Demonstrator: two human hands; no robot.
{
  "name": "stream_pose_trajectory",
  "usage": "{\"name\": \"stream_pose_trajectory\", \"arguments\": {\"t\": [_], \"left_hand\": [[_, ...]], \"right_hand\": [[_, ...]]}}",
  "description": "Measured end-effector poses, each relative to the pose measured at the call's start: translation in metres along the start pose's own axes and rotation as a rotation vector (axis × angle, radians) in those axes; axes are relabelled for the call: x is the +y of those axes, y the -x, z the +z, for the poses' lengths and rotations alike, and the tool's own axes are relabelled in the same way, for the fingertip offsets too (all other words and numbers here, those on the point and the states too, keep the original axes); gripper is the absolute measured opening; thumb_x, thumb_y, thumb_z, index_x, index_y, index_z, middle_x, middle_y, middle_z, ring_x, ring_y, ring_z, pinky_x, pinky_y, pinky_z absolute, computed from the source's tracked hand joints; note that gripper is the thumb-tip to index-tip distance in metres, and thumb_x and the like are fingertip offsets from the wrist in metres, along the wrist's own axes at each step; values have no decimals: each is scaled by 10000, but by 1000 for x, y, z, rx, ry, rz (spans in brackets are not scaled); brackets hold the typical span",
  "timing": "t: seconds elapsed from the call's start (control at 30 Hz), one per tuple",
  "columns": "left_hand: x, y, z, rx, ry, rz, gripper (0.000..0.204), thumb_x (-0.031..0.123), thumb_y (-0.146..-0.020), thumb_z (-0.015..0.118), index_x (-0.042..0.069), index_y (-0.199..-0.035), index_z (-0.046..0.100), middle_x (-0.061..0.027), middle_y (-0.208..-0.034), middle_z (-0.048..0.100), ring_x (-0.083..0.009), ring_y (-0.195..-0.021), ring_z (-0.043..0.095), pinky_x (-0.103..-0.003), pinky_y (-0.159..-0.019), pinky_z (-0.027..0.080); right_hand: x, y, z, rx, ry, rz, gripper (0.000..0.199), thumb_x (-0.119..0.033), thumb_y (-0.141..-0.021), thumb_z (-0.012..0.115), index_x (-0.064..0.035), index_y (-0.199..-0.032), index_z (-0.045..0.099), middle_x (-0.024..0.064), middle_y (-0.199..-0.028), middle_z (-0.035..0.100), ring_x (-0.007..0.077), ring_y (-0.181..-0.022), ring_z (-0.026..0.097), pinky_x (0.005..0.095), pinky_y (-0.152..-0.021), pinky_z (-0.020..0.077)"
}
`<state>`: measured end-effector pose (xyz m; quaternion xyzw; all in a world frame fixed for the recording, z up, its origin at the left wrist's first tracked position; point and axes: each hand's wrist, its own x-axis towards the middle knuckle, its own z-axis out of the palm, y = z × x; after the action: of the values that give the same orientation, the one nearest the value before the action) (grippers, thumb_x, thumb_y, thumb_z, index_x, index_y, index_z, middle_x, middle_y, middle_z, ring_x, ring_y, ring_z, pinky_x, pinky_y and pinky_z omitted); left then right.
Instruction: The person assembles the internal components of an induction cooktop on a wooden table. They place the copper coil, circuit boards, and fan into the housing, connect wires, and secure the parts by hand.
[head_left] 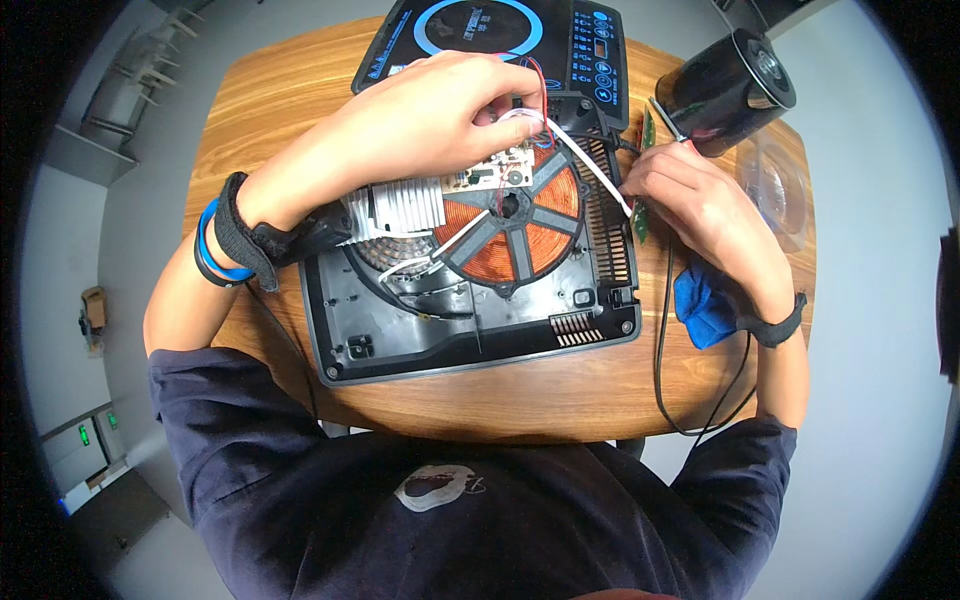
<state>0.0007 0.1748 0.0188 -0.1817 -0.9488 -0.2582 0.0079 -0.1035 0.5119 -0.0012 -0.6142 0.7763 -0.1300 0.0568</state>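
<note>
The left hand (455,118) reaches over the far side of an opened black housing (400,345), thumb and index finger curled in around a white cable (592,170) and thin red wires (545,90); exactly what the fingertips grip, if anything, I cannot tell. The right hand (690,195), just right of the housing, pinches a narrow green circuit board (640,224), its fingers covering the board's middle. The white cable stretches between the left hand's fingertips and this board.

Under the left hand, a cream circuit board (487,178) sits in the housing beside a finned metal heat sink (415,205), which lies to its left. Just nearer and to the right is a round copper coil (480,258) with dark spokes.

Farther out, a black glass cooktop panel (540,58) with a blue ring lies beyond the housing. A black cylinder (715,95) is at the far right, with a clear plastic container (790,190) nearer. A blue cloth (703,308) lies near the right wrist, beside a looping black cord (659,350). The wooden tabletop (520,405) carries everything.
</note>
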Motion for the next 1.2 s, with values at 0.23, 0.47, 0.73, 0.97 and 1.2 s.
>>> {"name": "stream_pose_trajectory", "arguments": {"t": [0.23,0.47,0.73,0.97,1.2], "left_hand": [[-9,-8,7,116,-18,206,208,170,-1080,778,-18,-1150,833,-179,-994,740,-359,-934,751,-423,-847,599],[6,-7,4,32,-2,141,646,-65,-1009,667,142,-1621,687,-170,-1070,739,-323,-887,739,-432,-861,612],[-3,-6,2,81,-47,228,694,-119,-924,608,57,-1592,678,-233,-1230,764,-421,-1163,766,-485,-1064,612],[12,-9,0,66,-20,136,521,80,-1057,655,-63,-1558,655,-311,-1385,757,-442,-1297,752,-487,-1158,586],[2,-14,10,41,-51,271,490,170,-1135,677,-59,-1566,650,-303,-1368,765,-446,-1277,756,-490,-1122,596]], "right_hand": [[-2,-6,12,69,206,-51,312,-122,-1018,633,-100,-1320,703,62,-1320,692,311,-1365,644,507,-1193,527],[0,-11,15,111,317,-110,488,19,-902,728,-36,-1385,688,125,-1400,716,358,-1404,650,471,-1196,541],[-14,-8,8,296,-447,334,366,-74,-1207,562,-6,-1567,547,174,-1348,800,316,-1198,789,418,-1081,615],[-10,-19,2,207,-1123,418,461,-296,-1279,500,-71,-1681,484,74,-1044,746,133,-879,723,307,-815,632],[-1,-36,8,-18,-837,481,469,-330,-1270,532,-126,-1690,574,-10,-925,672,69,-775,607,252,-706,559]]}}
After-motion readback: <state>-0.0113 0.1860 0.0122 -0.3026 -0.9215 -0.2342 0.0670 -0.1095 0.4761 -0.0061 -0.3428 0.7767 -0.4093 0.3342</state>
